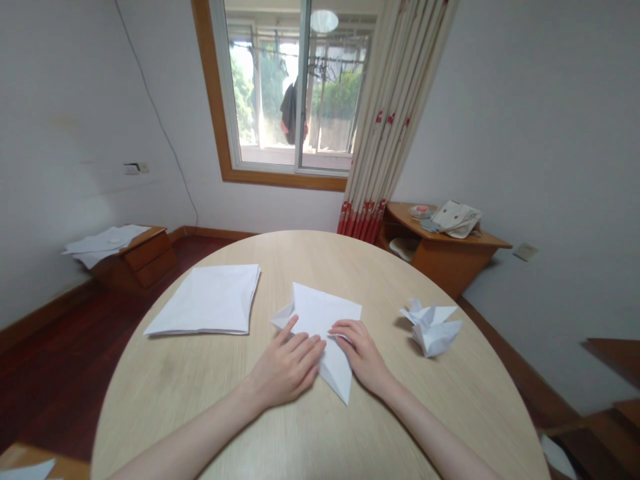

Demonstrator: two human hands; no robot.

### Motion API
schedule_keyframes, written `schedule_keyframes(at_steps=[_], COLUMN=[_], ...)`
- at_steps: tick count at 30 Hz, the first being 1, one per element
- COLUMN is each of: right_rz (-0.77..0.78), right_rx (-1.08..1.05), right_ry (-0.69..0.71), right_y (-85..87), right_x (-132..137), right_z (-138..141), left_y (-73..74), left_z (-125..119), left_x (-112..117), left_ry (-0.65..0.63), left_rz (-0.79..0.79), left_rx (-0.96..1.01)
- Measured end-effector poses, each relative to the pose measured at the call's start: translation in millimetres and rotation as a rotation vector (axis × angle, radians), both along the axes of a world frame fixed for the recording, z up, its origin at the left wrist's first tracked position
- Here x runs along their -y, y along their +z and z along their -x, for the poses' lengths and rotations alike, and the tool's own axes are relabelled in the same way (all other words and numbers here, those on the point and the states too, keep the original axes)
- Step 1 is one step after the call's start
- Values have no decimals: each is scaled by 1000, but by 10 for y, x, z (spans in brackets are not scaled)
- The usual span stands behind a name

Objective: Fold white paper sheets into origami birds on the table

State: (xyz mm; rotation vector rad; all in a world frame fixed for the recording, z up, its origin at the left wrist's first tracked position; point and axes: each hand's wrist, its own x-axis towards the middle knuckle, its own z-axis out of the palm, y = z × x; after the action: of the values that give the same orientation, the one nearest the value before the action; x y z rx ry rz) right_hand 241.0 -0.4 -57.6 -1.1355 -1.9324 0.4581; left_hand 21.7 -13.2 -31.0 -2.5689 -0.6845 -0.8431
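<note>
A partly folded sheet of white paper [325, 308] lies on the round wooden table [390, 267], with one pointed flap toward me and a smaller raised fold at its left. My left hand [290, 363] rests flat across its lower left part, fingers stretched out. My right hand [363, 353] is at the right side, fingers bent and pressed together on the paper's edge near the middle. The spot under the right fingertips is partly hidden. Over to the right stands a folded white paper figure [434, 328] with several points, apart from both hands.
A stack of white paper [207, 300] lies at the table's left. Beyond the table are a low drawer cabinet [150, 257] with papers on top, a corner cabinet [445, 257] holding a cloth bag [457, 219], a curtain [385, 133] and a window [270, 100].
</note>
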Motion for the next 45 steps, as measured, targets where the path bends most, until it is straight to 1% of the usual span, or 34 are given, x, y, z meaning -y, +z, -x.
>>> schedule_keyframes(at_steps=[4, 9, 15, 17, 20, 24, 28, 32, 35, 37, 39, 41, 45], right_rz=[8, 62, 108, 119, 125, 84, 8, -31, 2, 22, 31, 29, -25], right_rx=[-32, -30, 16, 40, 116, 427, 587, 633, 647, 674, 715, 758, 796], right_ry=[-26, -71, -111, -121, -141, -153, -74, -9, -3, -16, -31, -44, -58], right_y=[-91, -182, -223, -197, -106, 60, 171, 162, 123, 112, 121, 146, 234], right_x=[-61, -119, -142, -129, -92, -31, 19, 38, 50, 66, 87, 109, 148], right_z=[-63, -112, -151, -166, -189, -197, -189, -192, -187, -172, -149, -125, -84], left_y=[32, 13, -8, -17, -34, -61, -89, -99, -84, -64, -46, -38, -65], left_z=[-2, 7, 16, 21, 28, 33, 52, 87, 91, 76, 52, 30, 13], left_x=[10, 5, 2, -5, -20, -42, -66, -87, -72, -43, -8, 18, 23], left_ry=[28, 51, 113, 139, 171, 197, 187, 158, 49, -36, -89, -95, -31], left_rz=[15, 58, 125, 156, 186, 231, 268, 284, 273, 291, 320, 339, 330], left_rx=[17, 42, 59, 60, 63, 92, 154, 140, 100, 76, 56, 49, 66])
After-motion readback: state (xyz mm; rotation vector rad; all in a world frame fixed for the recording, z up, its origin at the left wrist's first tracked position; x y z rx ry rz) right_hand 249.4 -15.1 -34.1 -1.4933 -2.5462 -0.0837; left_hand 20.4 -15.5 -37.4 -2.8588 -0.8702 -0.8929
